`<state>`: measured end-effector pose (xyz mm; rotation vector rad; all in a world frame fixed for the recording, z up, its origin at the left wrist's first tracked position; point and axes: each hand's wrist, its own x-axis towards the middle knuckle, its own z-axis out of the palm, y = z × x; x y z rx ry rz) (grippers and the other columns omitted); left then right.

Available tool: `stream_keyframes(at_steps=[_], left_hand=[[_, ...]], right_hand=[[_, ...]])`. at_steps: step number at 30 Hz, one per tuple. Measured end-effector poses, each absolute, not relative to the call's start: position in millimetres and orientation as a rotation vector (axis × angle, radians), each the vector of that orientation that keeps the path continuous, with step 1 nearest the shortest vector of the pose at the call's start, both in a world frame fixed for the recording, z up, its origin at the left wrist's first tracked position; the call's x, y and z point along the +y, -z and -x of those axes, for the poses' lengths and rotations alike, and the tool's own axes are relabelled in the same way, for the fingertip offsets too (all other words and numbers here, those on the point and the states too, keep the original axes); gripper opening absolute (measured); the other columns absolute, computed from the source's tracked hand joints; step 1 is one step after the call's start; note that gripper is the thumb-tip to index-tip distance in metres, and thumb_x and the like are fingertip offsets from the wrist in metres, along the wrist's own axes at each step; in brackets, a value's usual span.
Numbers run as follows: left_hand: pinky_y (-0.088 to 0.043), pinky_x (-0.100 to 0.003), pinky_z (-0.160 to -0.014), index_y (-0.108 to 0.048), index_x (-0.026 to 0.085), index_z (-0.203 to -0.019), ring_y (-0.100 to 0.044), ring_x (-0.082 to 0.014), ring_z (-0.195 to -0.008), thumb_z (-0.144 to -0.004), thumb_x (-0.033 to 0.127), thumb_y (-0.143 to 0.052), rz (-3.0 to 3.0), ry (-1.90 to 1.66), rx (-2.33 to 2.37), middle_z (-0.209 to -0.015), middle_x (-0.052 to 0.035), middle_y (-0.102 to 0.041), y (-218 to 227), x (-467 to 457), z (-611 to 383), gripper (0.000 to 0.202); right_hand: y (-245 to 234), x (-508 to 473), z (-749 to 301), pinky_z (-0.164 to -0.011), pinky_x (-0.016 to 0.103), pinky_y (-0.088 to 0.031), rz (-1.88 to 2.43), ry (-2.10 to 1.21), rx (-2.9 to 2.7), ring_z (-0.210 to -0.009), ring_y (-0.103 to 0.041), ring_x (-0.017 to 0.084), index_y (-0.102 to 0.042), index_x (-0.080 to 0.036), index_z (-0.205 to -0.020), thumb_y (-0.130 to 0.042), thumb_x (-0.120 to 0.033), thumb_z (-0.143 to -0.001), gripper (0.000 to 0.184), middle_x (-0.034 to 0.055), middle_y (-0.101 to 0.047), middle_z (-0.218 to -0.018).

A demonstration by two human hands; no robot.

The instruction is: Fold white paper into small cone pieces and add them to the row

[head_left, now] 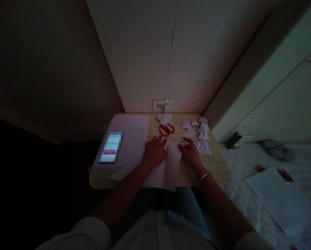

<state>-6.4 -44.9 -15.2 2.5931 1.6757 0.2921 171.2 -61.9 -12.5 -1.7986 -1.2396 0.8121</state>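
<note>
On a small wooden table [215, 166] lies a white sheet of paper [168, 170], partly folded, overhanging the front edge. My left hand [154, 151] lies flat on its left half with the fingers spread. My right hand [190, 152] rests on the sheet's right edge, fingers bent and pressing the paper; a bangle is on that wrist. Just beyond the hands lie red-handled scissors [166, 128]. Several small folded paper shapes [201, 135] sit at the table's right rear.
A stack of white sheets [131, 139] covers the table's left side with a phone [111, 147] on top. A wall socket [162, 105] is behind the table. To the right is a bed with another white sheet [277, 201] and small items.
</note>
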Motion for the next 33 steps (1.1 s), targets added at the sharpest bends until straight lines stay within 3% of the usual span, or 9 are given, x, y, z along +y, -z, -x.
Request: stream_keyframes(at_steps=[5, 9, 12, 17, 33], left_hand=[[-0.029, -0.045, -0.098, -0.037, 0.029, -0.136, -0.028, -0.0257, -0.133, -0.085, 0.029, -0.038, -2.586, -0.295, 1.679, -0.147, -0.0025, -0.033, 14, -46, 7, 0.051], [-0.029, -0.044, -0.098, -0.038, 0.029, -0.136, -0.028, -0.0252, -0.133, -0.086, 0.029, -0.037, -2.586, -0.307, 1.674, -0.147, -0.0021, -0.032, 14, -47, 7, 0.05], [-0.029, -0.044, -0.098, -0.038, 0.03, -0.136, -0.028, -0.0246, -0.133, -0.086, 0.029, -0.035, -2.58, -0.315, 1.679, -0.146, -0.0013, -0.034, 15, -47, 7, 0.05], [-0.028, -0.044, -0.098, -0.038, 0.03, -0.135, -0.029, -0.0242, -0.133, -0.086, 0.028, -0.035, -2.572, -0.327, 1.687, -0.146, -0.0012, -0.034, 16, -46, 7, 0.05], [-0.028, -0.043, -0.099, -0.037, 0.031, -0.136, -0.027, -0.0237, -0.134, -0.085, 0.029, -0.037, -2.55, -0.271, 1.692, -0.147, -0.0002, -0.032, 12, -46, 7, 0.051]], right_hand=[[7, -64, -170, -0.047, 0.027, -0.039, 1.793, -0.881, -1.207, -0.048, -0.052, 0.016, -0.043, -0.014, -0.124, -0.053, -0.04, -0.076, 0.056, -0.0036, -0.052, -0.054], [-5, -70, -165, -0.045, 0.027, -0.04, 1.801, -1.018, -1.205, -0.046, -0.054, 0.017, -0.031, -0.016, -0.134, -0.05, -0.046, -0.078, 0.066, -0.0024, -0.057, -0.056], [-12, -78, -162, -0.046, 0.026, -0.04, 1.795, -1.047, -1.342, -0.045, -0.053, 0.016, -0.023, -0.019, -0.138, -0.051, -0.039, -0.077, 0.07, -0.0049, -0.055, -0.055], [-10, -91, -160, -0.05, 0.025, -0.035, 1.895, -0.791, -1.481, -0.048, -0.05, 0.016, -0.025, -0.015, -0.139, -0.046, -0.028, -0.075, 0.068, -0.0072, -0.045, -0.051], [3, -105, -154, -0.051, 0.025, -0.032, 1.842, -0.693, -1.448, -0.05, -0.051, 0.016, -0.018, -0.01, -0.142, -0.042, -0.029, -0.079, 0.07, -0.0055, -0.05, -0.051]])
